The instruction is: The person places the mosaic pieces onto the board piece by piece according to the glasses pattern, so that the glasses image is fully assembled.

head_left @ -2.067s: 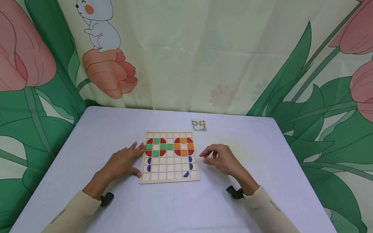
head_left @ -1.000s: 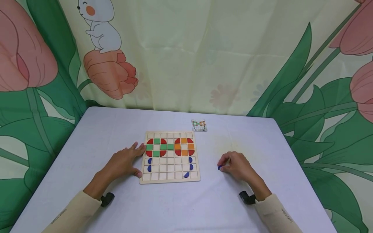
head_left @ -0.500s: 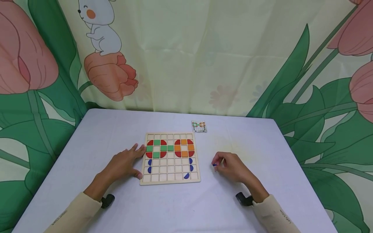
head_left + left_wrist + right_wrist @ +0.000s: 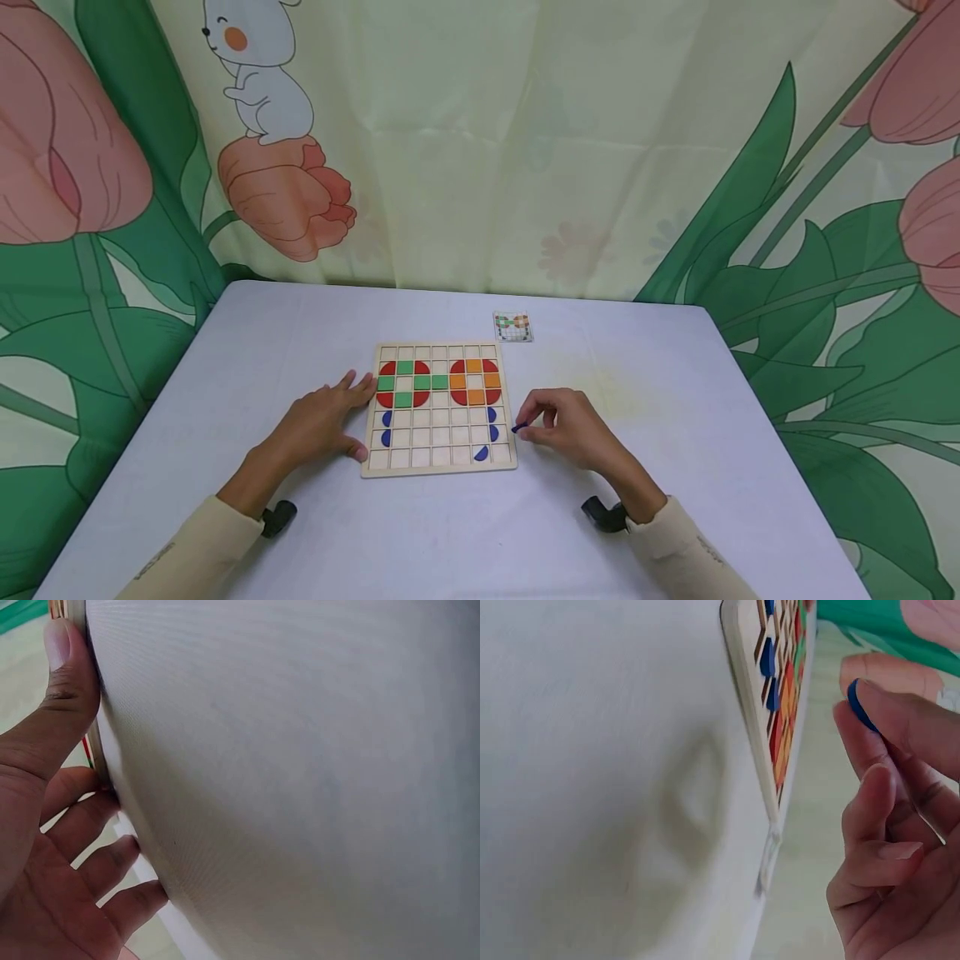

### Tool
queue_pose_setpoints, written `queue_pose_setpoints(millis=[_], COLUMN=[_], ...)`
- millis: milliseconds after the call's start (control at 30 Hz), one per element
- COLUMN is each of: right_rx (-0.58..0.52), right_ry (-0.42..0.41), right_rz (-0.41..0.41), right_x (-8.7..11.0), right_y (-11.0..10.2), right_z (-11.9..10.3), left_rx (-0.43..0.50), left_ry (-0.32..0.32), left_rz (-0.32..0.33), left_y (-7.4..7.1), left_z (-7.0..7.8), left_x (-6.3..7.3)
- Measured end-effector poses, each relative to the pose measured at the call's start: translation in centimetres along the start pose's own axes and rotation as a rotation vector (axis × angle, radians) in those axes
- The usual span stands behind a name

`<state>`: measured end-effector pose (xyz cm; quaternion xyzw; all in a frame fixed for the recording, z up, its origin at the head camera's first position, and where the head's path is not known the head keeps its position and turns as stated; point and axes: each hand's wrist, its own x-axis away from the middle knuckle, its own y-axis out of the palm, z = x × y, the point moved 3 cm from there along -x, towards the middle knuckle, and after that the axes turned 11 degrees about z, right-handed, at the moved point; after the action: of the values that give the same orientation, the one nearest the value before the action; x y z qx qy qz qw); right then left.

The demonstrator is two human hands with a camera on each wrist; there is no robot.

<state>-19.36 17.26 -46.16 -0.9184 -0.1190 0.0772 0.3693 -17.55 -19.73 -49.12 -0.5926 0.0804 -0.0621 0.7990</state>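
A wooden grid board (image 4: 441, 437) lies on the table, with red curved-corner pieces, green squares (image 4: 439, 382) and orange squares (image 4: 474, 365) in its upper cells. Blue half-round pieces (image 4: 493, 433) sit down both sides; one blue piece (image 4: 482, 453) lies slantwise in the bottom row. My left hand (image 4: 313, 423) rests against the board's left edge, thumb and fingers spread. Just off the right edge, my right hand (image 4: 568, 427) pinches another blue piece (image 4: 859, 707) between thumb and forefinger, raised above the cloth. Its full outline is hidden, since it shows edge-on.
Behind the board lies a small pattern card (image 4: 513, 327) printed with a similar coloured design. A white cloth (image 4: 450, 542) covers the table. At the table's far edge hangs a curtain (image 4: 480, 167) with tulips and a white cartoon animal.
My right hand moved right, away from the board, and came to hold a blue piece. It has since travelled back left to the board's right edge. The left hand stayed put.
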Motion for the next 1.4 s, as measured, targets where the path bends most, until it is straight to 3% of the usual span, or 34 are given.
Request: queue_pose_setpoints(millis=[367,633,967,1400], right_rx=[-0.03,-0.07,-0.096,-0.139], right_ry=[-0.042,-0.015,-0.152,-0.223], right_rz=[0.044,0.009,-0.053,-0.174], right_x=[-0.7,-0.6,-0.6,-1.2], right_y=[2.0,3.2,5.2,8.4], right_z=[-2.4,-3.3,-4.6,-6.9], left_rx=[-0.006,0.004,0.01,0.007], left_ry=[-0.015,-0.013,0.014,0.006], left_rz=[-0.014,-0.011,0.005,-0.014], left_y=[0.0,-0.2,-0.4,-0.3], left_z=[0.0,0.1,0.0,0.1], left_x=[-0.1,0.1,0.1,0.0])
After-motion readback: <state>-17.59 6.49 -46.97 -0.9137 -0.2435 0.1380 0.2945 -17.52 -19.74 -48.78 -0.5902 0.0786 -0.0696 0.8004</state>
